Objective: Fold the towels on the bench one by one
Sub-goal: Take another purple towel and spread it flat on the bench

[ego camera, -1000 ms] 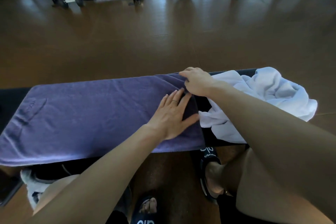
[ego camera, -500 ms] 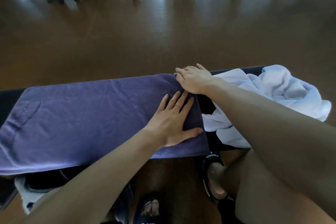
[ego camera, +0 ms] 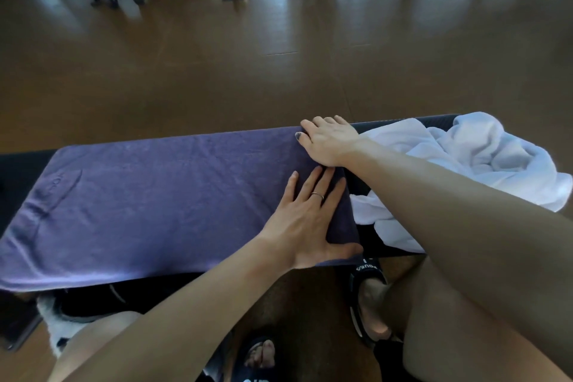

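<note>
**Pressing the purple towel flat**

Your left hand [ego camera: 305, 220] lies flat, fingers straight, on the right end of the purple terry towel [ego camera: 155, 201] spread along the black padded tabletop [ego camera: 18, 170]. Your right hand [ego camera: 330, 141] rests on its far right corner, fingers loosely bent. Just right lies a crumpled white towel [ego camera: 465, 164].

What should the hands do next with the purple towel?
Probably grip the right end and carry it over to the left end. The purple towel lies flat along the bench, both the left hand and right hand press that end, and the white towel is crumpled.
</note>
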A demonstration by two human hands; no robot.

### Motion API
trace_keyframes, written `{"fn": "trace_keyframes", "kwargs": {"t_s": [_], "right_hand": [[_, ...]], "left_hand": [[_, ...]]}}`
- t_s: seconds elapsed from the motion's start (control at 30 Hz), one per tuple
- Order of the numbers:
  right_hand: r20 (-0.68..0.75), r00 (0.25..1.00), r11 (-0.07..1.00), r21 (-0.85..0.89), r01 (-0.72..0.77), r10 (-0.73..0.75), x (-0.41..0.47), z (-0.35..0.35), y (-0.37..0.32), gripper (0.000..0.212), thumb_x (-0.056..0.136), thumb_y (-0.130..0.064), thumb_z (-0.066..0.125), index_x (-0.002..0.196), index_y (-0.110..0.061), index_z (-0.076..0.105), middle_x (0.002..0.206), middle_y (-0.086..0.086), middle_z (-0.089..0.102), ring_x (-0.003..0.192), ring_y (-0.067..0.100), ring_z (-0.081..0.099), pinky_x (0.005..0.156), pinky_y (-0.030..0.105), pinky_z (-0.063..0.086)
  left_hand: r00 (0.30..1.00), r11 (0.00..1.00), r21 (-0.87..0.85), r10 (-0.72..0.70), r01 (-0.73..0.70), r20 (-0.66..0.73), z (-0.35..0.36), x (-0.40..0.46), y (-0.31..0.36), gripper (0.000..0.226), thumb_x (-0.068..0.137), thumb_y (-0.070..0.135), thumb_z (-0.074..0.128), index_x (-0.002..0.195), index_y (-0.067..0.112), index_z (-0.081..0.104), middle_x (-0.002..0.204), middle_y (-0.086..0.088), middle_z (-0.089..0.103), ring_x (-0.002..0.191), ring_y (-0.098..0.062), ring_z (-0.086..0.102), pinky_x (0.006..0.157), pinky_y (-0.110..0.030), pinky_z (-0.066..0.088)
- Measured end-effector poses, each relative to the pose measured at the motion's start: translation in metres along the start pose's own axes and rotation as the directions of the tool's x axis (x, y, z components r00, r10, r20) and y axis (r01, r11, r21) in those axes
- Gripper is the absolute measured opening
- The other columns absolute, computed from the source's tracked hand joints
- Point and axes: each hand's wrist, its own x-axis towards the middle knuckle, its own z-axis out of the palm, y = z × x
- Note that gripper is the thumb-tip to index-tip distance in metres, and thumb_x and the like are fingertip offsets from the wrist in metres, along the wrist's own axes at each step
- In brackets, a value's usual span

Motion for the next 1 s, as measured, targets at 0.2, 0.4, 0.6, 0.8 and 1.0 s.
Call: {"fn": "trace_keyframes", "kwargs": {"t_s": [0.2,0.4,0.6,0.8,1.0], "right_hand": [[-0.014,0.998,0.997,0.031,0.068,-0.068,0.003,0.006,-0.005,0.058,0.105,-0.051,0.012,0.157,-0.028,0.024,0.157,0.006,0.037,0.146,0.028,0.030,0.123,0.050,0.013],[0.014,0.998,0.995,0.079,-0.059,0.058,0.008,0.003,-0.002,0.057,0.105,-0.048,0.010,0.148,-0.024,0.039,0.153,0.009,0.042,0.143,0.031,0.034,0.122,0.052,0.012],[-0.004,0.998,0.996,0.063,-0.057,0.058,0.008,0.002,-0.004,0.057,0.105,-0.048,0.011,0.147,-0.025,0.040,0.152,0.013,0.041,0.143,0.034,0.033,0.122,0.053,0.011],[0.011,0.990,0.986,0.093,-0.140,0.140,0.008,-0.002,0.009,0.058,0.105,-0.047,0.009,0.150,-0.026,0.039,0.153,0.015,0.042,0.142,0.036,0.035,0.121,0.053,0.013],[-0.093,0.972,0.975,0.077,-0.209,0.215,0.005,-0.006,0.008,0.048,0.106,-0.039,0.020,0.137,-0.016,0.048,0.144,0.016,0.050,0.135,0.037,0.044,0.116,0.052,0.023]], "left_hand": [[0.998,0.997,0.065,0.046,-0.043,-0.049,0.009,-0.011,0.008,0.109,0.086,0.083,0.037,0.163,0.016,-0.003,0.170,-0.005,-0.010,0.156,-0.022,-0.013,0.125,-0.053,-0.003],[0.998,0.998,0.049,0.034,-0.031,-0.047,0.008,-0.011,0.010,0.111,0.084,0.084,0.039,0.163,0.017,-0.002,0.170,-0.004,-0.010,0.156,-0.021,-0.014,0.125,-0.053,-0.004],[0.998,0.999,0.042,0.030,-0.028,-0.054,0.008,-0.011,0.010,0.111,0.084,0.085,0.038,0.163,0.018,-0.003,0.170,-0.003,-0.012,0.156,-0.020,-0.015,0.125,-0.053,-0.005],[0.996,0.998,0.040,0.042,-0.039,-0.074,0.005,-0.008,0.023,0.106,0.089,0.081,0.035,0.162,0.014,-0.003,0.169,-0.005,-0.012,0.155,-0.018,-0.016,0.126,-0.043,-0.011],[0.995,1.000,0.011,0.029,-0.028,-0.091,0.008,-0.008,0.029,0.104,0.092,0.077,0.038,0.161,0.011,-0.005,0.168,-0.007,-0.014,0.156,-0.020,-0.014,0.125,-0.035,-0.011]]}}
